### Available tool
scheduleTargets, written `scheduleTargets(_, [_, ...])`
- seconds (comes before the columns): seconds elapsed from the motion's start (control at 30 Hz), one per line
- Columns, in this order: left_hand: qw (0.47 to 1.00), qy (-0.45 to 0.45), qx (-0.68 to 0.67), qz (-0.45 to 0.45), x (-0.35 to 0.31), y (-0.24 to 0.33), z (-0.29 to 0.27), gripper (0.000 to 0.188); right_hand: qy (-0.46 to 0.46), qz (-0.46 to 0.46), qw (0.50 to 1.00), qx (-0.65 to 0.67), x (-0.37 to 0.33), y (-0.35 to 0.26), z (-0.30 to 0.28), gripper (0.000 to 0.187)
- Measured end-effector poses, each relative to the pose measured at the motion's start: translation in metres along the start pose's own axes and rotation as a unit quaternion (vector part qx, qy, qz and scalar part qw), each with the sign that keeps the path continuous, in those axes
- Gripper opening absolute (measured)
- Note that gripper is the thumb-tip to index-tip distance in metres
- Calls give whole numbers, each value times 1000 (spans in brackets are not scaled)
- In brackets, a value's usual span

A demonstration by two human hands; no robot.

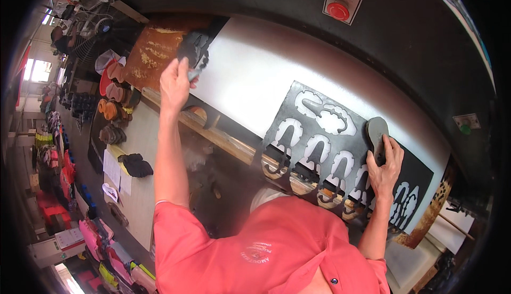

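A dark grey sheet (298, 114) with rows of curved shoe-part cut-outs lies on the white bed of a machine (239, 62), its near edge overhanging the front. My right hand (384, 170) grips a dark sole-shaped block (377, 132), probably a cutting die, over the right part of the sheet. Farther left, my left hand (176, 84) is pinched around a small grey piece (194, 74), whose kind is too blurred to tell. Just beyond that hand, dark cut pieces (195, 48) are heaped at the bed's left end.
A dark machine beam with a red push button (338, 10) spans the far side. A worn brown board (154, 46) adjoins the bed on the left. Stacks of orange and brown cut parts (110, 110) and a black cloth (136, 165) lie on a side table (141, 203).
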State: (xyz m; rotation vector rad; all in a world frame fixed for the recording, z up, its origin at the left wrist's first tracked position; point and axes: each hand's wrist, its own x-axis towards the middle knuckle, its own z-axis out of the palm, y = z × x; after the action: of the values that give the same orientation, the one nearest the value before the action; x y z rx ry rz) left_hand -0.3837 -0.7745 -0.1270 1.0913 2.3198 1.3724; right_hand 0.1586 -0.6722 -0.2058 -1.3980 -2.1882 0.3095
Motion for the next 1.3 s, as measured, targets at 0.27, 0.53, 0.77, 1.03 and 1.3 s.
scheduleTargets(0.27, [980, 72, 126, -137, 85, -114, 0, 40, 17, -23, 1000, 13, 3, -2, 0, 57])
scheduleTargets(0.53, [915, 125, 382, 42, 64, -117, 0, 52, 24, -51, 998, 25, 5, 9, -6, 52])
scheduleTargets(0.77, [988, -94, 40, 118, -59, 1, 105, 31, -61, -156, 985, 46, 24, 33, -46, 55])
scheduleTargets(1.03, [912, -308, -83, 257, -190, 111, 265, 39, -45, -86, 990, 101, 8, 76, -46, 78])
scheduleTargets(1.3, [905, -272, -77, 319, -194, 97, 280, 39, 61, -41, 993, 91, -29, 103, -35, 78])
